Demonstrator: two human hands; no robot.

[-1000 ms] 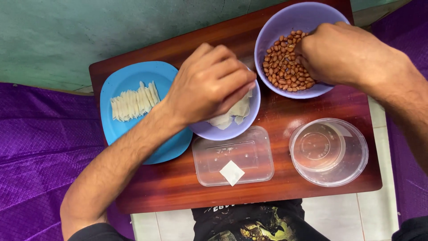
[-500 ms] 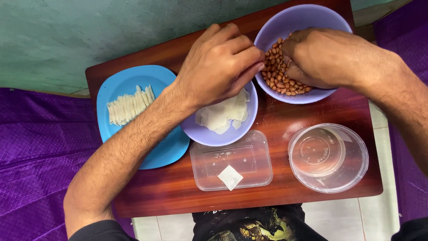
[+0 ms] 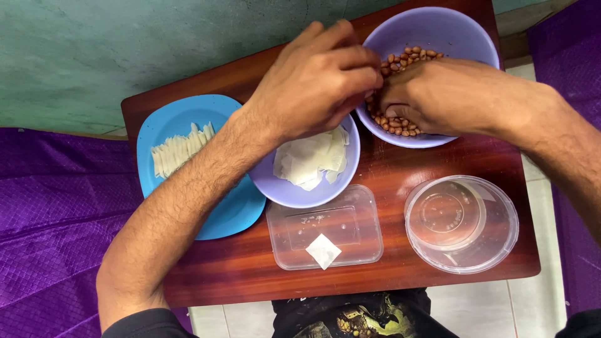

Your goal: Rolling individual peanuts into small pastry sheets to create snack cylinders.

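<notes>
My right hand (image 3: 438, 97) is in the nut bowl (image 3: 438, 31), pinching nuts (image 3: 400, 125). My left hand (image 3: 313, 84) waits at nine o'clock, fingers curled, holding nothing I can see.

Soft, even daylight fills the view, bright but not harsh. Glare streaks the glossy counter (image 3: 438, 163) and glints on the clear round tub (image 3: 462, 223). Shadows beneath the bowls are faint. Focus is sharp throughout, with only slight stretching at the edges.
</notes>
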